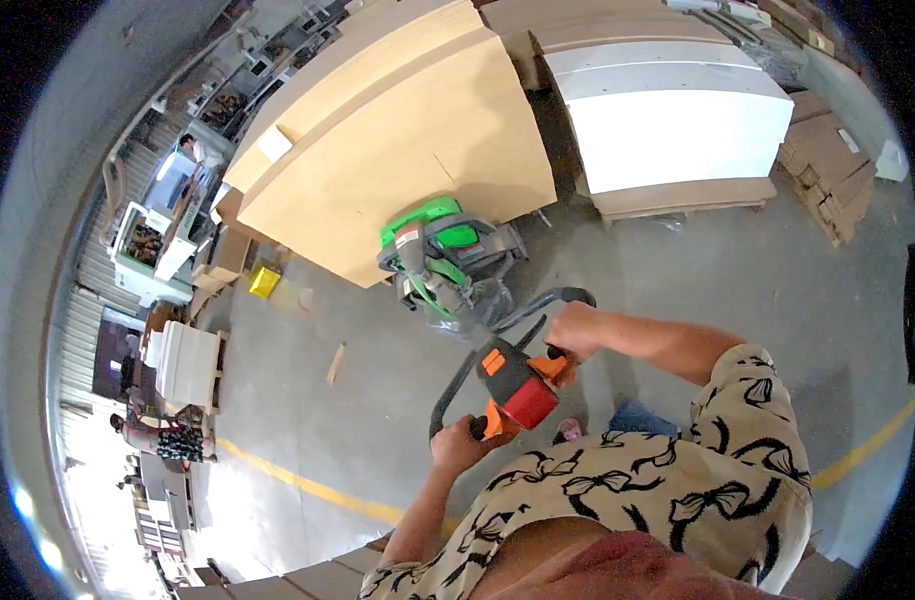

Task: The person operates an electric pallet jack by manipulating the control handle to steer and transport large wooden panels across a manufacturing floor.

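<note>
In front of me stands an electric pallet truck (pixel 433 235) with a green and dark grey body. Its tiller head (pixel 508 375), black with orange parts and a red end, points back toward my waist. My left hand (pixel 458 446) is closed round the left grip, and my right hand (pixel 576 332) round the right one. The truck's body sits against the near edge of a large stack of tan boards (pixel 408 140). Its forks are hidden from view.
A stack of white panels (pixel 678 125) on a pallet stands at the right, beside flat brown cardboard (pixel 828 165). A yellow bin (pixel 265 281) and a wood scrap (pixel 336 364) are on the floor at left. Other people (pixel 163 438) are at far left. A yellow line (pixel 298 480) crosses the floor.
</note>
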`<state>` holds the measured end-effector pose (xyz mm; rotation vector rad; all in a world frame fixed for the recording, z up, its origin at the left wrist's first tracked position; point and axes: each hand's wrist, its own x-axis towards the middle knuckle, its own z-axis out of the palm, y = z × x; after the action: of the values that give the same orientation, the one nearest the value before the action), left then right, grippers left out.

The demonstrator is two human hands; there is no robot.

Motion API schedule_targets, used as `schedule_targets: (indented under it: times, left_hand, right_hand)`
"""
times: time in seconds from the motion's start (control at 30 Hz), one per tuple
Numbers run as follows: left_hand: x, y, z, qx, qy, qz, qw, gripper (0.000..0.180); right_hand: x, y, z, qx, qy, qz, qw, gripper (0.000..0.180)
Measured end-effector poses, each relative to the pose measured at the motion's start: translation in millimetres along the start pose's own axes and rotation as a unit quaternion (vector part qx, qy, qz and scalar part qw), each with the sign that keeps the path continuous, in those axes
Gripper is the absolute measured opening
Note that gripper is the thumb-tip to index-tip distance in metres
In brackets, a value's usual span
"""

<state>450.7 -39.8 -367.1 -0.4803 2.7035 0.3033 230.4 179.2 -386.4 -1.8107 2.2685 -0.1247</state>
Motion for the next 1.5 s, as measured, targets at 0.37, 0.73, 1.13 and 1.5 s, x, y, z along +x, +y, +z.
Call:
schedule_targets:
  times: [0.37,0.73,1.13,1.5]
  left_hand:
    - [-5,12,-20,-0.086,-0.008,0.041,0.995,0.06]
    - [0,23,-44,-0.189,0.13,0.114,0.967,0.055]
    - [90,79,99,-0.01,0.099,0.049,0.994,0.025]
    - [154,202,105,-0.056,0.128,0.188,0.972,0.039]
  right_hand:
    - [-18,41,-36,0.062,0.039,-0.134,0.988,0.067]
    - [-13,89,-56,0.14,0.225,-0.176,0.948,0.059]
    - [-42,233,-40,0.048,0.308,-0.178,0.933,0.055]
    - [-55,328,-22,-0.032,0.192,-0.256,0.947,0.047]
